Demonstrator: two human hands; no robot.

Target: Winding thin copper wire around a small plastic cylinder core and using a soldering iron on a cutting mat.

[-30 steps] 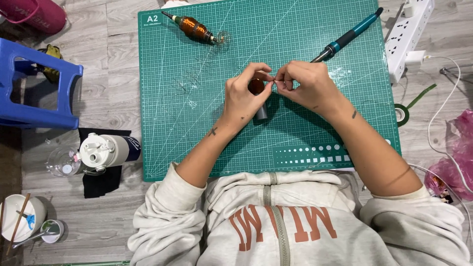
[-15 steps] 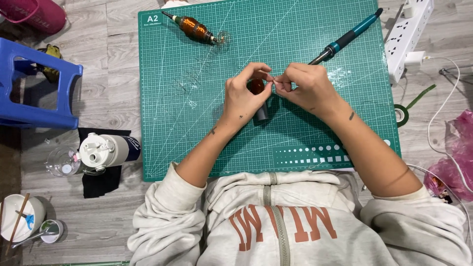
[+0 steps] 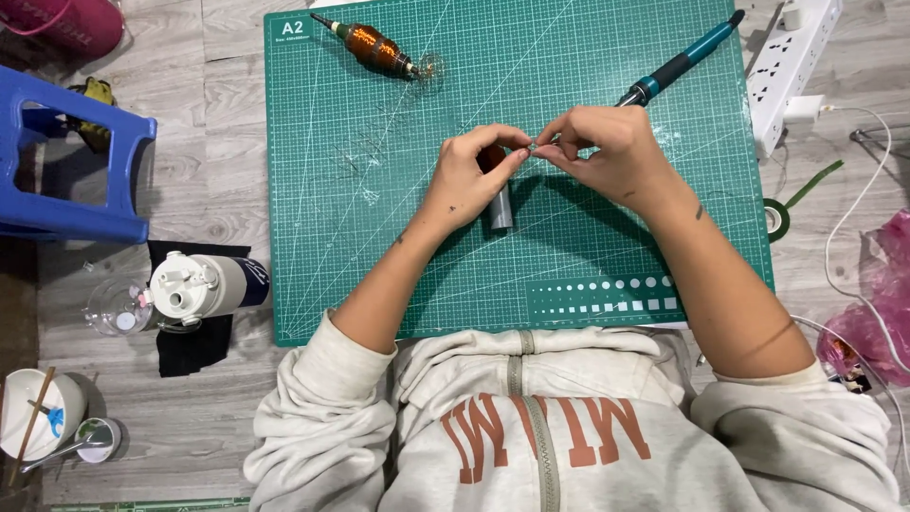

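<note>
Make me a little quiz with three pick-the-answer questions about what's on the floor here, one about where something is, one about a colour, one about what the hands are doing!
1. Where does the copper-wound part lie?
A. on the blue stool
B. near the top of the green cutting mat
C. in the white bowl

2. What colour is the plastic stool?
A. blue
B. red
C. yellow

3. What are the left hand and right hand doing?
A. resting flat and apart
B. holding the teal-handled tool
C. meeting fingertip to fingertip on a tiny piece

Answers:
1 B, it lies on the mat by its far edge.
2 A, its frame is plainly blue.
3 C, both sets of fingertips pinch together above a grey cylinder.
</note>
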